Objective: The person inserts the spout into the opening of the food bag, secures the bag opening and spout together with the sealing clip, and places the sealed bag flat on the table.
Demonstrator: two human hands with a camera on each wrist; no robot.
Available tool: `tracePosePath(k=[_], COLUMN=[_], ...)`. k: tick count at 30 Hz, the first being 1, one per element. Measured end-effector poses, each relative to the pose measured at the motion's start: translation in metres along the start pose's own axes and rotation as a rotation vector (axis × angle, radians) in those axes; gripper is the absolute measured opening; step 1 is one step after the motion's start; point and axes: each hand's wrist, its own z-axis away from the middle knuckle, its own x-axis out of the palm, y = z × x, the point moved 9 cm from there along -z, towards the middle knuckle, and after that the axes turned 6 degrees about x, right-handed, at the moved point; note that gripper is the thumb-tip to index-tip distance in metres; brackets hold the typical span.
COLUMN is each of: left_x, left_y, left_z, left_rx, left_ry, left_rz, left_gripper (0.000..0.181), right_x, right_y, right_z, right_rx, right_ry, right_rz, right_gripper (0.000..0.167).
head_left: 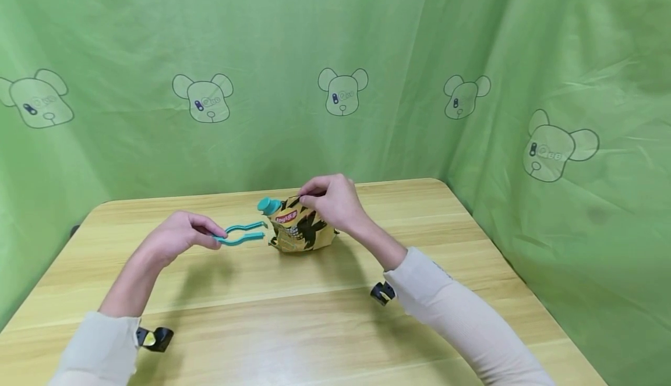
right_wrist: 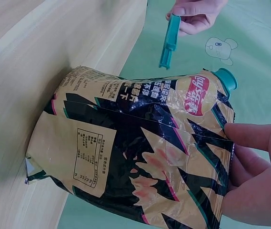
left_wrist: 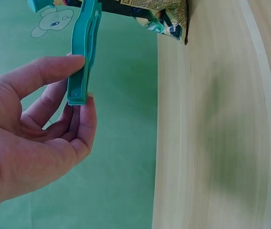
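My left hand (head_left: 183, 236) pinches a teal bag clip (head_left: 241, 233) at its hinged end, between thumb and fingers. The clip's two arms stand apart and point toward the chip bag (head_left: 299, 229). Up close in the left wrist view, the clip (left_wrist: 83, 52) lies edge-on. My right hand (head_left: 338, 202) pinches the top edge of the yellow and black Lay's bag, which stands on the table. A round teal cap or spout (right_wrist: 226, 81) sits at the bag's upper corner, on the side toward the clip. A small gap separates clip and bag.
A light wooden table (head_left: 251, 328) lies under both hands. Green curtains (head_left: 278, 36) printed with bear heads hang behind and at the sides. Black wrist mounts (head_left: 154, 339) stick out below the sleeves.
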Motion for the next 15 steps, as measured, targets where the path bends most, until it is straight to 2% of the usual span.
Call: tracePosePath(k=[10,15], left_x=[-0.005,-0.0047], left_y=[-0.0056,-0.0027], left_z=[-0.0024,-0.0045], left_rx=[-0.041,-0.038], left_ry=[0.069,0.101], left_rz=[0.044,0.07], left_gripper=[0.029,0.031], right_x=[0.0002,-0.0003], right_y=[0.0009,0.0013], right_z=[-0.0005,-0.0004], right_rx=[0.003,0.007], right_ry=[0.003,0.005], right_rz=[0.01,0.012], right_gripper=[0.009,0.009])
